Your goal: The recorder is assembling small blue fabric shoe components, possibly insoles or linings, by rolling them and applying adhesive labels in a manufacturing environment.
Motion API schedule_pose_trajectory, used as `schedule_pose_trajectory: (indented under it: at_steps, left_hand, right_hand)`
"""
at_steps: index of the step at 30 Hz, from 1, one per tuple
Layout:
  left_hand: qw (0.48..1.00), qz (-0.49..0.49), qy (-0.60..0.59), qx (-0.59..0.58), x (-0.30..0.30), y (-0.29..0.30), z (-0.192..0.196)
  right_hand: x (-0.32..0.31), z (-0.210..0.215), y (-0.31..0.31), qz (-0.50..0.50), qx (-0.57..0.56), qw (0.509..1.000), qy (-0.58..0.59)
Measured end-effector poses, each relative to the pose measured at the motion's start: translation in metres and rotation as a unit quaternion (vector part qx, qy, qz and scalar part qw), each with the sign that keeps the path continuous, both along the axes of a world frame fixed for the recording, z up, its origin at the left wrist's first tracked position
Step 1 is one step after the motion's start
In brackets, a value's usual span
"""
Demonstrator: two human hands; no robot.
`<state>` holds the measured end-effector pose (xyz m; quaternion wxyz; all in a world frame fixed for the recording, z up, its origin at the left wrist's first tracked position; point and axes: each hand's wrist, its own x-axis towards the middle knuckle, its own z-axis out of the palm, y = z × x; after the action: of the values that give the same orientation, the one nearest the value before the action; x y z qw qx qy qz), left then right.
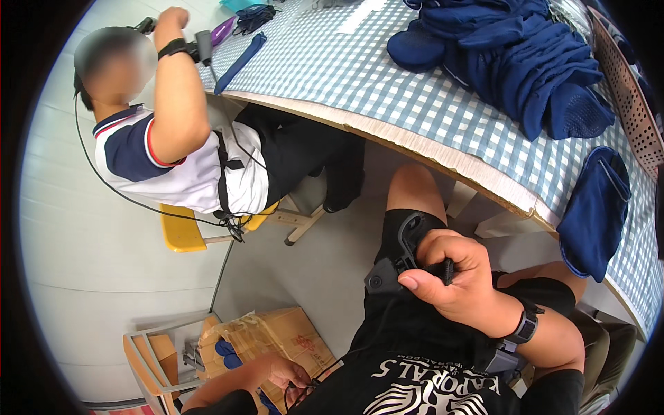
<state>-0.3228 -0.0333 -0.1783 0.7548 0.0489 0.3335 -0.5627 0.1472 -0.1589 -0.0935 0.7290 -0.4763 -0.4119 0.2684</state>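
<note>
My right hand (pixel 460 277), raised over my lap, is closed round a black strap (pixel 448 271). On that strap sits a black plastic device (pixel 387 275) with a curved bracket. A black band with a small device (pixel 523 325) is on my right wrist. Low in front of my body, my left hand (pixel 287 375) pinches a thin black cable (pixel 312 382). The cable's far end is hard to follow against my black shirt. Nearest my right hand on the table lies a dark blue fabric piece (pixel 596 211), partly over the edge.
A table (pixel 332 76) with a blue checked cloth holds a pile of dark blue fabric pieces (pixel 505 62) and a pink perforated basket (pixel 626 90). At left, a co-worker (pixel 173 152) sits on a yellow chair (pixel 181 228). A cardboard box (pixel 290 335) stands by my left arm.
</note>
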Motion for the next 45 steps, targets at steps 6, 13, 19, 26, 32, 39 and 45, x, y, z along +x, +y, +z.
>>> schedule_pose_trajectory:
  at_steps: [6, 13, 19, 26, 32, 39, 45]
  left_hand:
    - [0.954, 0.288, 0.050, -0.058, -0.064, -0.031, -0.001]
    - [0.931, 0.345, 0.105, -0.057, -0.120, -0.033, -0.003]
    - [0.930, 0.275, 0.242, -0.022, -0.107, -0.029, 0.011]
    - [0.920, 0.331, 0.205, -0.039, -0.130, -0.045, 0.005]
    - [0.931, 0.311, 0.171, -0.088, -0.123, -0.045, 0.010]
    - [0.969, 0.189, 0.138, -0.074, -0.080, -0.030, 0.025]
    - [0.975, 0.096, 0.199, -0.020, -0.069, -0.012, 0.038]
  right_hand:
    - [0.003, -0.006, -0.005, 0.002, -0.004, 1.000, -0.007]
    - [0.001, -0.012, -0.011, 0.020, -0.020, 1.000, 0.005]
    - [-0.009, -0.027, -0.013, 0.044, -0.043, 0.998, -0.017]
    - [-0.016, -0.041, -0.008, 0.176, -0.236, 0.936, 0.193]
    - [-0.029, -0.064, -0.001, 0.198, -0.291, 0.897, 0.268]
    - [-0.029, -0.065, 0.000, 0.201, -0.292, 0.898, 0.262]
    - [-0.026, -0.059, -0.001, 0.208, -0.304, 0.903, 0.220]
